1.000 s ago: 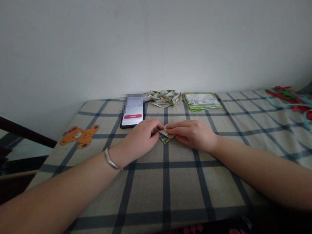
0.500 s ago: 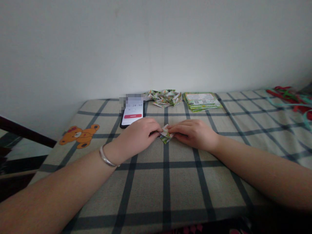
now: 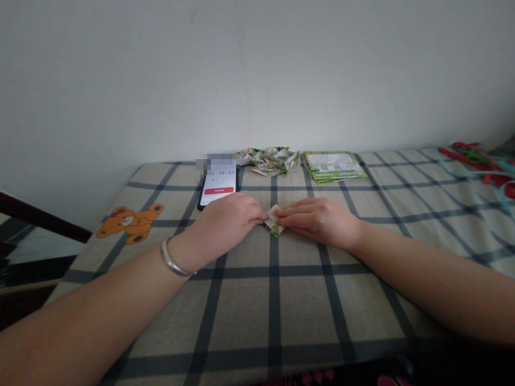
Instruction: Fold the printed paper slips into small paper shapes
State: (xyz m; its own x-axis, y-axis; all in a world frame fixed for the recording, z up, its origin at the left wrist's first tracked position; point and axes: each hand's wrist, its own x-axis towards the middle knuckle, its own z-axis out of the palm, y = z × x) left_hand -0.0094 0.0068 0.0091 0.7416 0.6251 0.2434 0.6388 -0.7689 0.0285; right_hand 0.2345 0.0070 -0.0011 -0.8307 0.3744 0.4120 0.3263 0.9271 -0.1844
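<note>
A small folded piece of printed green-and-white paper lies on the checked cloth between my two hands. My left hand, with a silver bangle on the wrist, is curled and pinches the paper's left edge. My right hand presses its fingertips together on the paper's right edge. Both forearms rest on the cloth.
A phone with a lit screen lies behind my left hand. Behind it sits a heap of folded paper pieces and a stack of green flyers. Red and teal ribbons lie far right. An orange bear print marks the cloth's left.
Both hands have kept their pinch on the folded paper and shifted only slightly; the paper looks a little more compact. The phone's timer has advanced.
</note>
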